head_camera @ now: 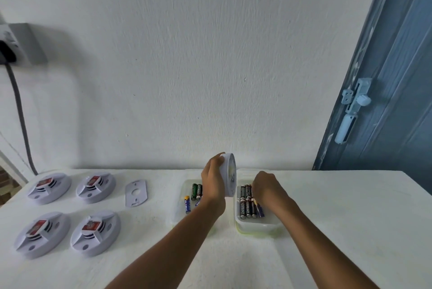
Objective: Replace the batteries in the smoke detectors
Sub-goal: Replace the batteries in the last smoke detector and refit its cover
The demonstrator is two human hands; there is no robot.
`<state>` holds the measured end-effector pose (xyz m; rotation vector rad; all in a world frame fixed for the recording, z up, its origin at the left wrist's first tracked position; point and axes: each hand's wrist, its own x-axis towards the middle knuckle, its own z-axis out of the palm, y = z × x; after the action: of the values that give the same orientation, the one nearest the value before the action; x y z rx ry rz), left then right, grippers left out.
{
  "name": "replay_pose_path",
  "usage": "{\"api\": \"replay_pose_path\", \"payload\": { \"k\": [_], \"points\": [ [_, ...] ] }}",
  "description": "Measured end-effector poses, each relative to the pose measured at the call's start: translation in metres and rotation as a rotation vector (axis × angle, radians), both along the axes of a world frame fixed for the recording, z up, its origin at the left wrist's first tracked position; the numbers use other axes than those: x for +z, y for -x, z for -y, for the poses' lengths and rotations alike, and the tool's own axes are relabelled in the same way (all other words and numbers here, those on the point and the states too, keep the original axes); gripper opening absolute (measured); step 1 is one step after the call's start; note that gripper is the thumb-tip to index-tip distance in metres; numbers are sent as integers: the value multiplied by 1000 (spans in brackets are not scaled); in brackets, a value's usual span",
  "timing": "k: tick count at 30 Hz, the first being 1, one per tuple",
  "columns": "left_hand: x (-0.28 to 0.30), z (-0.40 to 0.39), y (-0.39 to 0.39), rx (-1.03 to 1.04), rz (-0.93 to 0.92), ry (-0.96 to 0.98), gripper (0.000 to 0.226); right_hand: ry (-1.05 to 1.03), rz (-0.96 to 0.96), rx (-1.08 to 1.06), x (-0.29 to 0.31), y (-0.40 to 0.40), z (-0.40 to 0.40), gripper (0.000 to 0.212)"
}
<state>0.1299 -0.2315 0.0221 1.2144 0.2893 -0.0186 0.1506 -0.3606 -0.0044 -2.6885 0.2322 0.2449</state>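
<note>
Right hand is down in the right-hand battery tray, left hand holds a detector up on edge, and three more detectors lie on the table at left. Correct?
Nearly. The head view shows four detectors lying at left, not three. The rest holds: right hand in the right tray, left hand holding a detector on edge.

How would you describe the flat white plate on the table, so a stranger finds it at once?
On the white table, four round smoke detectors sit at the left. Just right of the back pair lies the mounting plate. Unlike them, it is flat, oblong and has a centre hole.
</note>
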Motion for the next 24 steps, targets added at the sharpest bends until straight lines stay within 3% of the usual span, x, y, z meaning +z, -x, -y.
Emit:
{"api": "replay_pose_path", "payload": {
  "k": [2, 5, 7, 10, 24],
  "points": [
    [-4, -4, -2, -11, -80, 63, 29, -64, 27, 12, 0, 0, 2, 16],
    [-8, -5, -4, -17, -164, 152, 37, -220, 227, 56, 2, 7, 7, 17],
    [-8, -4, -4, -50, -171, 220, 44, -478, 344, 63, 14, 17, 6, 12],
    [-5, -3, -1, -107, -148, 358, 43, -768, 308, 126, 27, 30, 1, 15],
    [1, -3, -6, -82, -164, 260, 37, -704, 410, 143, 23, 39, -17, 16]
  ]
}}
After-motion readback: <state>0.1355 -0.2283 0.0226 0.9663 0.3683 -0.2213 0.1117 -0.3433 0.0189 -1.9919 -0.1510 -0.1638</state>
